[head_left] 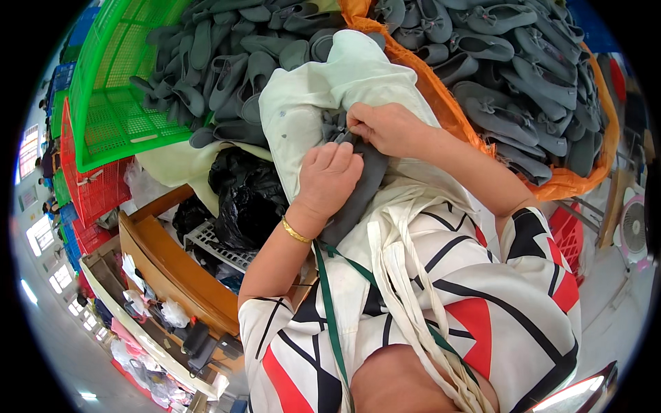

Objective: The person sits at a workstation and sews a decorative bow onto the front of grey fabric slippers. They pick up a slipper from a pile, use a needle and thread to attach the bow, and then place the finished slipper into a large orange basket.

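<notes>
A dark grey slip-on shoe lies across my lap, on the pale cloth that covers my legs. My left hand is closed round the shoe's left side, with the fingers curled over its upper. At the shoe's far end, my right hand is closed in a pinch, thumb and forefinger together on its upper. Whatever small part sits between those fingertips is too small to make out. The hands are close together and hide much of the shoe's upper.
Many grey shoes are heaped beyond my knees, beside a green plastic crate. More fill an orange sack at the right. A black plastic bag and a wooden drawer unit stand at my left. A fan is far right.
</notes>
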A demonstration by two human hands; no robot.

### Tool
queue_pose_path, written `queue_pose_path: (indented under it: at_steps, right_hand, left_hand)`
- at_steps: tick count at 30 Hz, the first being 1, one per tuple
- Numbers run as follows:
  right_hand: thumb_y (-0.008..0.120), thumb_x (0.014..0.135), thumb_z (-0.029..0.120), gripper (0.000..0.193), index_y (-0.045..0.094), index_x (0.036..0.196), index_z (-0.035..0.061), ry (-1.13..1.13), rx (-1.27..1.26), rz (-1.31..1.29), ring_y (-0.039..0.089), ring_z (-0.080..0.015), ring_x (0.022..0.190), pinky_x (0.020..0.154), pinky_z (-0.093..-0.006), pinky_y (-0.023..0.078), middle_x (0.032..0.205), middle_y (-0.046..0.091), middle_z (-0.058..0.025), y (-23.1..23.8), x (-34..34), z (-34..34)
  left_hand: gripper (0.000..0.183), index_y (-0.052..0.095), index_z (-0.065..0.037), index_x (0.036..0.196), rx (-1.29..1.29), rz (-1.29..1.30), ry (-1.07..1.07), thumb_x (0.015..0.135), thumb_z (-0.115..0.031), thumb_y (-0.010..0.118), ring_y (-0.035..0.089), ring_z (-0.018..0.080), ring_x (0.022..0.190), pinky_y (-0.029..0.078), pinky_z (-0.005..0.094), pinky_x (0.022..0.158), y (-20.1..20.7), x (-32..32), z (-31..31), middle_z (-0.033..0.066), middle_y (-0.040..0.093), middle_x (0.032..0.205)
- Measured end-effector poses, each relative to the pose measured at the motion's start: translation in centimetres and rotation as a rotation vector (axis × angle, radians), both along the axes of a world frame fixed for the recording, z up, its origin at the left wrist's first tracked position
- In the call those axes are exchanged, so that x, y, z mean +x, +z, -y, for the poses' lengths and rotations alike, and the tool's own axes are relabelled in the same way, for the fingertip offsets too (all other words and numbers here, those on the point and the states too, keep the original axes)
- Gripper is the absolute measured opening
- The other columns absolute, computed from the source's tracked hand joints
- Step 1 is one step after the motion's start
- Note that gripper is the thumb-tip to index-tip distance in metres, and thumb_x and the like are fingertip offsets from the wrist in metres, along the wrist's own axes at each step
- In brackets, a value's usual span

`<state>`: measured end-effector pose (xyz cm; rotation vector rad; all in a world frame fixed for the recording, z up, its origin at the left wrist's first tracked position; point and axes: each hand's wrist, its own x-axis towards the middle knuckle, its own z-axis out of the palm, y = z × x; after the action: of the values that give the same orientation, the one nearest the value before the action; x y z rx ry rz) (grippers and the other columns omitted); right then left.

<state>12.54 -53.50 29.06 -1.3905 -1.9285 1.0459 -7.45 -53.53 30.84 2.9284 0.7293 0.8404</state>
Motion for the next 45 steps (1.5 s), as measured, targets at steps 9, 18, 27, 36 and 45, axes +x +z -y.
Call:
queue_pose_path:
  at_steps: [9,18,27,36,45]
  right_hand:
    - [0.054,0.098,0.005,0.002,0.052,0.097,0.0039,-0.159,-0.251,-0.418,0.058,-0.0109,0.071,0.069,-0.0269,0.048,0.076,0.058,-0.0021,0.4,0.3,0.2]
    - [0.053,0.1,0.009,0.006,0.054,0.097,0.0043,-0.353,-0.108,-0.688,0.057,-0.0093,0.071,0.067,-0.0249,0.047,0.078,0.061,-0.0015,1.4,1.2,-0.7]
    - [0.061,0.096,0.018,0.016,0.059,0.103,0.0029,-0.262,0.161,0.011,0.063,-0.0208,0.071,0.067,-0.0333,0.051,0.089,0.069,-0.0074,5.8,2.0,0.3]
    - [0.059,0.092,0.045,0.042,0.074,0.084,0.0067,0.874,0.093,0.497,0.07,-0.0307,0.077,0.062,-0.0441,0.053,0.076,0.07,-0.0118,12.6,-12.9,6.9]
    - [0.07,0.074,0.016,0.014,0.077,0.086,0.0115,0.99,0.154,0.735,0.072,-0.0264,0.085,0.062,-0.0418,0.055,0.081,0.073,-0.007,11.0,-14.8,9.2]
  left_hand:
    - [0.015,0.056,-0.005,0.083,-0.732,0.275,0.177,0.083,-0.001,0.071,0.062,0.0249,0.062,0.051,0.0337,0.055,-2.3,-0.6,-0.3,0.007,0.066,0.075]
    - [0.032,0.052,-0.004,0.104,-0.886,0.189,0.32,0.082,-0.007,0.075,0.065,0.0183,0.062,0.051,0.0307,0.057,-2.0,-0.4,-0.5,0.0059,0.069,0.077]
    - [0.034,0.053,-0.002,0.106,-1.267,0.458,0.359,0.081,-0.006,0.077,0.061,0.0078,0.072,0.046,0.0203,0.062,-4.1,-2.3,-2.8,0.0039,0.067,0.083]
    - [0.038,0.054,-0.002,0.105,-1.462,0.382,0.37,0.077,-0.008,0.08,0.055,0.0071,0.059,0.041,0.0217,0.049,-3.7,-2.8,-4.2,0.004,0.066,0.079]
    - [0.037,0.055,-0.005,0.104,-1.593,0.484,0.497,0.077,-0.008,0.079,0.051,0.009,0.053,0.039,0.023,0.047,-3.0,-1.6,-3.9,0.0008,0.059,0.078]
